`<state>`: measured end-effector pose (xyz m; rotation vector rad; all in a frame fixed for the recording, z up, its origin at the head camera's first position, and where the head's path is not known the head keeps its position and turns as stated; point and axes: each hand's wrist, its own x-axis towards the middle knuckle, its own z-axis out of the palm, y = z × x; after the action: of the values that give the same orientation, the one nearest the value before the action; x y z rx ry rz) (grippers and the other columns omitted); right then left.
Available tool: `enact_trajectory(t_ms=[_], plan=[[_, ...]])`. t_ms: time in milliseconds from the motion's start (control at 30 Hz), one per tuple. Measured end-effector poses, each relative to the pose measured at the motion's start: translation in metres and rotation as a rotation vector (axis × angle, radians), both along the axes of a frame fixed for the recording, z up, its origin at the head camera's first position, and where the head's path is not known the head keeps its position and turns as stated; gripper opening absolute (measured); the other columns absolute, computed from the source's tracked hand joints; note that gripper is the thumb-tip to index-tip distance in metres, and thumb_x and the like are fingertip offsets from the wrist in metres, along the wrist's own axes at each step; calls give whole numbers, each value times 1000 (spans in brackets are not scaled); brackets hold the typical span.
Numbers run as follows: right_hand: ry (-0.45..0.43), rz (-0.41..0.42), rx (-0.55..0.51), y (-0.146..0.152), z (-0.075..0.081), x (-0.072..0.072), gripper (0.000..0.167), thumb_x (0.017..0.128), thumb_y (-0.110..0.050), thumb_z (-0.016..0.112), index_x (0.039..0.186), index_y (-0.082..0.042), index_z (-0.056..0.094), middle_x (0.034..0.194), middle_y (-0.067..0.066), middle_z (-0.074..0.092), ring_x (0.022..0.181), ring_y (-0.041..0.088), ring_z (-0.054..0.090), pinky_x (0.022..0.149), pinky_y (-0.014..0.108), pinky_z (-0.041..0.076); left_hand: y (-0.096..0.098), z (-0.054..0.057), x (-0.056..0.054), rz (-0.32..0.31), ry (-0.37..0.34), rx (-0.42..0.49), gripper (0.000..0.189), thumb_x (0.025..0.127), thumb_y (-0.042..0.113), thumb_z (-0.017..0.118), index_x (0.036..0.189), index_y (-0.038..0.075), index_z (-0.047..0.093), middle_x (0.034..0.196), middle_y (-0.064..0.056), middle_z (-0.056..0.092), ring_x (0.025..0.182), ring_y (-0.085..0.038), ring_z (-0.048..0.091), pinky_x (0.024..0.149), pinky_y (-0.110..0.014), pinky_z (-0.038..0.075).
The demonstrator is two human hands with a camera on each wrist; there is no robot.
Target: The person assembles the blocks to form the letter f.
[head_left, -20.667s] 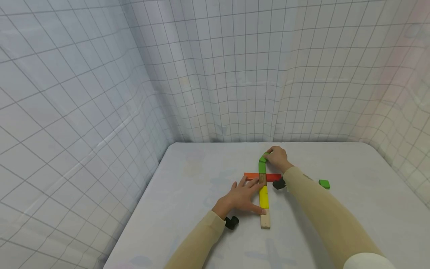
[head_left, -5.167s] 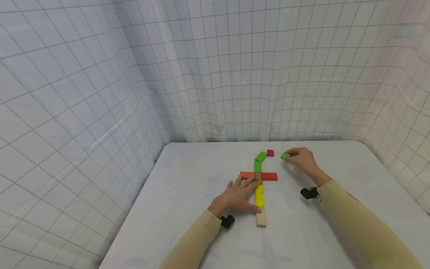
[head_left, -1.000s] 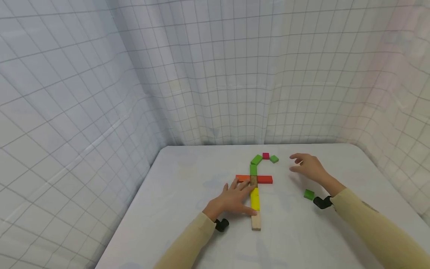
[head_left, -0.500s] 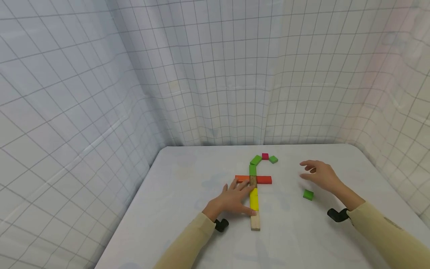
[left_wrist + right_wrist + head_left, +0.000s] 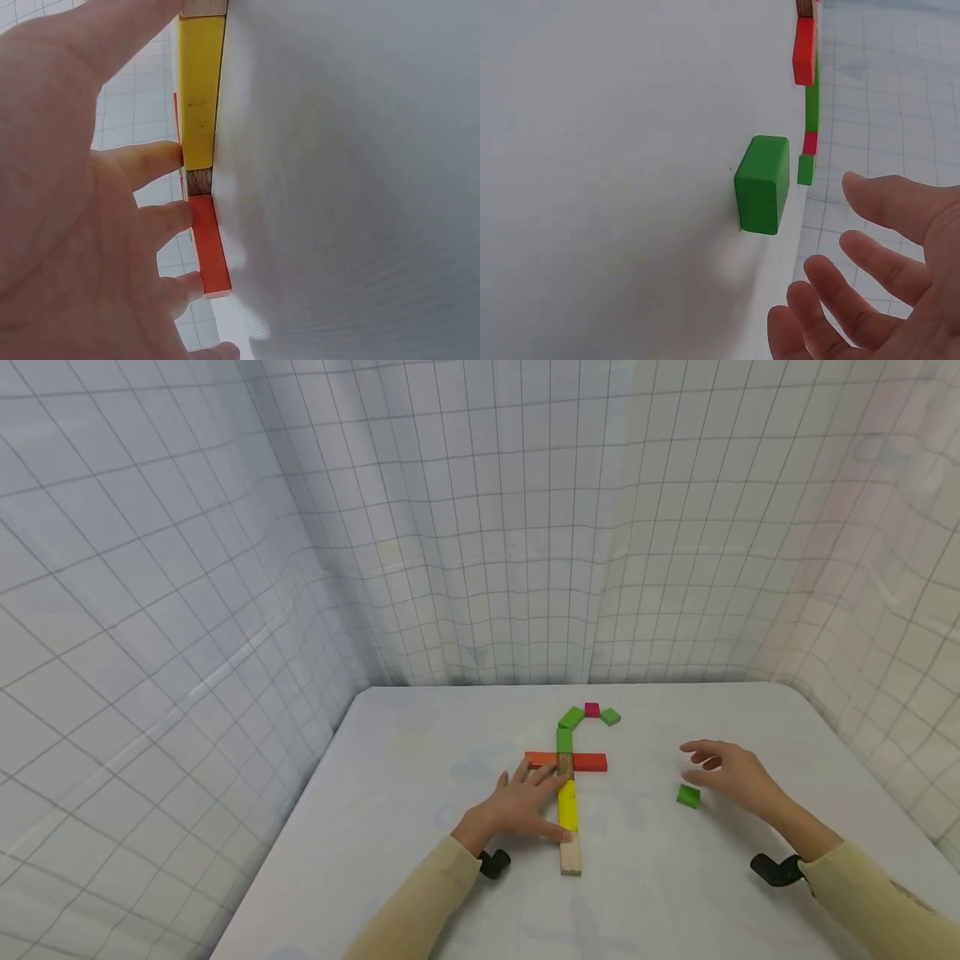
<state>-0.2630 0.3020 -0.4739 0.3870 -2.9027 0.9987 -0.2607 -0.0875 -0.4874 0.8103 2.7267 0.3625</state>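
My left hand (image 5: 517,806) lies with spread fingers over a row of flat wooden blocks. Its thumb touches the plain wood block (image 5: 571,857), and its fingertips rest on the yellow block (image 5: 567,806), the dark brown block (image 5: 565,765) and the orange block (image 5: 540,760). Beyond these, a green block (image 5: 564,740), a slanted green block (image 5: 572,718), a pink block (image 5: 592,710) and a small light green block (image 5: 611,717) curve to the right. My right hand (image 5: 735,772) hovers, relaxed and holding nothing, beside a loose green block (image 5: 761,184).
A red block (image 5: 590,762) sticks out to the right of the brown one, opposite the orange block. The white tabletop (image 5: 420,735) ends at a hanging grid-patterned curtain (image 5: 480,568) at the back, with more curtain at both sides.
The pink block and then the light green block have joined the curve, the latter released by my right hand. That hand has since moved right and nearer, beside the loose green block. My left hand stays.
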Motion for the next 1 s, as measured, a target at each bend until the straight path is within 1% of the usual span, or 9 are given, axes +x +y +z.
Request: enact_trajectory(t_ms=[133,333,467,600,700,800,867,1000], plan=[[-25,7,-15,-2,-6,7,54,88,-34,79,133,-7,64,114,13,68,104,32,63,74,38,51,0,0,2,2,0,1,97,81,71,68,161,37,24,169,5,10,153,-37,1,114,-69,9],[-50,8,-16,-2,-15,12,59,81,-35,86,129,-8,66,112,9,68,100,29,64,74,38,51,-1,2,3,-2,2,7,96,81,72,67,160,37,25,168,6,11,153,-37,1,115,-69,10],[-45,20,-9,-2,-18,14,57,79,-33,87,126,-8,68,110,8,68,97,27,63,72,37,51,-1,3,2,-2,1,10,96,81,73,67,160,37,26,168,6,11,153,-37,2,115,-69,10],[-49,22,-4,-3,-18,17,53,78,-31,88,123,-8,70,108,8,68,95,26,63,71,36,51,-1,1,1,0,2,6,96,80,73,67,160,38,26,168,6,11,153,-36,2,115,-68,10],[-61,11,-5,-5,-18,19,50,77,-30,89,119,-8,72,109,9,67,97,27,63,74,38,52,-1,0,0,-1,3,5,96,80,73,67,160,38,26,168,6,11,153,-36,2,115,-68,11],[-65,10,1,-7,-18,21,48,77,-29,89,116,-7,73,111,11,67,101,31,63,79,42,52,-1,1,0,-4,-1,9,96,80,73,68,160,38,27,168,5,11,153,-36,2,114,-69,11],[-61,6,9,-7,-20,21,47,76,-29,89,115,-8,73,111,10,67,103,32,64,81,44,52,-1,1,0,-2,-3,11,97,80,72,68,160,38,26,168,5,12,153,-36,2,114,-69,11],[-50,7,21,-7,-23,19,46,77,-28,89,116,-8,73,106,6,65,102,32,63,82,45,52,-2,1,0,0,3,17,97,79,73,69,160,37,27,168,5,12,153,-36,2,114,-69,11]])
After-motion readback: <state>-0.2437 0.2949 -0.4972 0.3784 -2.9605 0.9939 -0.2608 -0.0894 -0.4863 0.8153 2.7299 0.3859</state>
